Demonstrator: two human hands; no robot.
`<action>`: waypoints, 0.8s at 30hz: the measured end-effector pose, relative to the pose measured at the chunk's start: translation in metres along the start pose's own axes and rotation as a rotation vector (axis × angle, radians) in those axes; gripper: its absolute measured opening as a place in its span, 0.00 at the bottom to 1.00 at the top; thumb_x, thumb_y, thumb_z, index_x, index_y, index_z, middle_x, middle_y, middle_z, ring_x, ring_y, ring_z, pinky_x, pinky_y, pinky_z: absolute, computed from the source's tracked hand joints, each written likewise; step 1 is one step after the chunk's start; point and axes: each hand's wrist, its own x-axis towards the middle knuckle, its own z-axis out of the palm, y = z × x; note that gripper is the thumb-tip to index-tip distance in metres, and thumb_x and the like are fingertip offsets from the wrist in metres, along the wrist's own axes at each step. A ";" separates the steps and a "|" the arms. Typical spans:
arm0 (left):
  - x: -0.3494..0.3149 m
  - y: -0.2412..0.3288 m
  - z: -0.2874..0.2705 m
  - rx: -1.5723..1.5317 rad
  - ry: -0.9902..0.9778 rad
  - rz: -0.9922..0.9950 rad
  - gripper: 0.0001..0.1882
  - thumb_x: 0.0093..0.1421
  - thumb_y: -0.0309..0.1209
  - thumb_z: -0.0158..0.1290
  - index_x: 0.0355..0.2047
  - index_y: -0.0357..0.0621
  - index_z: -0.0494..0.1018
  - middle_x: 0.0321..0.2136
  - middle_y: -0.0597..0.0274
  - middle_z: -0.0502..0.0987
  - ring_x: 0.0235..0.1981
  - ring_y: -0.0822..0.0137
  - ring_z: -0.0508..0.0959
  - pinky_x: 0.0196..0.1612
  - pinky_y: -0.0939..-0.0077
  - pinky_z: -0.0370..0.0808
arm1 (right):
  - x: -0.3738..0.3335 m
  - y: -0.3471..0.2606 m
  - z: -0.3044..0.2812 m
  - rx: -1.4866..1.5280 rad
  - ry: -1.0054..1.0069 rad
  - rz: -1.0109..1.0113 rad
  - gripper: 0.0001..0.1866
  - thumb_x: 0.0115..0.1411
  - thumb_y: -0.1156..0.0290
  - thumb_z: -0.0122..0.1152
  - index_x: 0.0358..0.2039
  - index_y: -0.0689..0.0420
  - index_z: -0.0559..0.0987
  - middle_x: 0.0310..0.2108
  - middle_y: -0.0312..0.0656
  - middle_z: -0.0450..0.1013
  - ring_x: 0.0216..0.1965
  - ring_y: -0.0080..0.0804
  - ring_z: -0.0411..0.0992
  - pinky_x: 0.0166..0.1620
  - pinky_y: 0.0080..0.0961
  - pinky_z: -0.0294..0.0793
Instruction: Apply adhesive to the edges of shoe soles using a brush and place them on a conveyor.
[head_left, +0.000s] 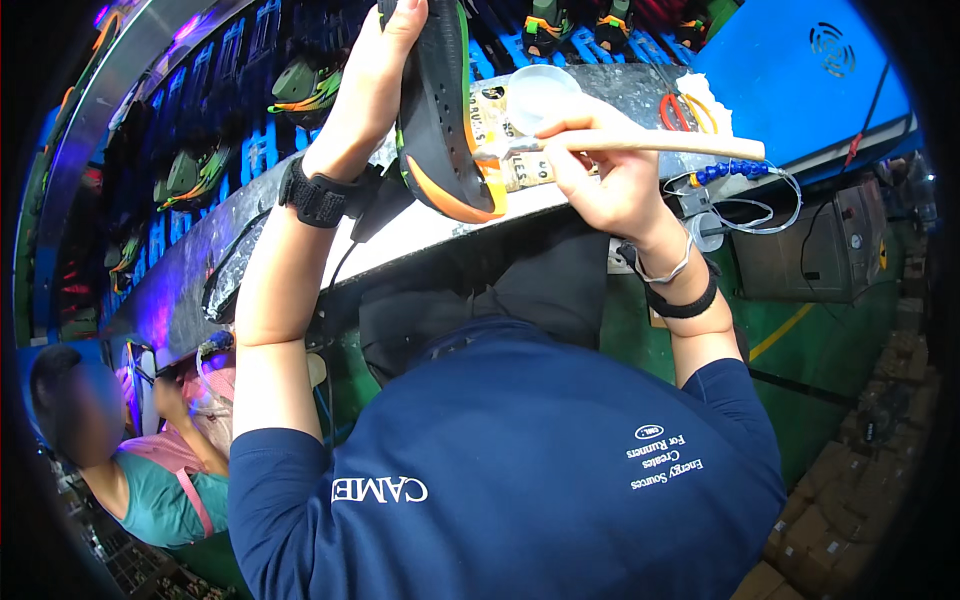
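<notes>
My left hand (372,78) is closed around the upper part of a black shoe sole (428,110) with an orange end and green edging; it is held tilted above the bench edge, and its top runs out of view. My right hand (615,185) pinches a brush (700,144) by its pale wooden handle. The brush's head points left and meets the sole's side near a row of small holes; whether it touches is hard to tell. Just beyond my right fingers stands a translucent plastic cup (540,93).
Red-handled scissors (672,115) lie by crumpled white material on the bench (420,228). A line of shoes on blue racks (190,178) runs behind. At right are a blue machine (790,70), a blue jointed hose (732,171) and a grey box. A co-worker (165,480) sits at lower left.
</notes>
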 end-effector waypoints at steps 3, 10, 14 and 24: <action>-0.001 0.001 0.000 0.000 -0.022 -0.031 0.31 0.53 0.55 0.38 0.45 0.41 0.63 0.39 0.61 0.70 0.39 0.71 0.71 0.43 0.78 0.65 | 0.002 -0.001 0.004 -0.094 -0.017 -0.007 0.03 0.44 0.81 0.52 0.22 0.64 0.73 0.29 0.40 0.69 0.20 0.14 0.61 0.21 0.09 0.58; -0.008 0.007 0.014 -0.032 -0.032 -0.017 0.27 0.54 0.52 0.39 0.42 0.42 0.66 0.34 0.65 0.71 0.35 0.77 0.71 0.39 0.83 0.67 | 0.009 0.005 0.010 0.004 0.105 -0.075 0.04 0.46 0.83 0.53 0.25 0.65 0.72 0.26 0.37 0.68 0.20 0.14 0.64 0.19 0.08 0.60; -0.009 0.010 0.014 0.011 -0.056 -0.044 0.26 0.55 0.51 0.40 0.42 0.42 0.65 0.35 0.65 0.70 0.36 0.78 0.70 0.40 0.83 0.66 | 0.014 0.003 0.008 0.005 0.115 -0.034 0.04 0.46 0.84 0.54 0.25 0.66 0.71 0.27 0.38 0.68 0.20 0.13 0.65 0.19 0.07 0.61; -0.015 0.017 0.029 -0.015 -0.067 0.022 0.28 0.54 0.50 0.41 0.47 0.41 0.58 0.43 0.61 0.66 0.45 0.73 0.65 0.49 0.77 0.58 | 0.027 0.005 -0.002 -0.087 0.226 -0.096 0.04 0.45 0.82 0.55 0.24 0.64 0.71 0.17 0.33 0.67 0.17 0.11 0.64 0.19 0.07 0.61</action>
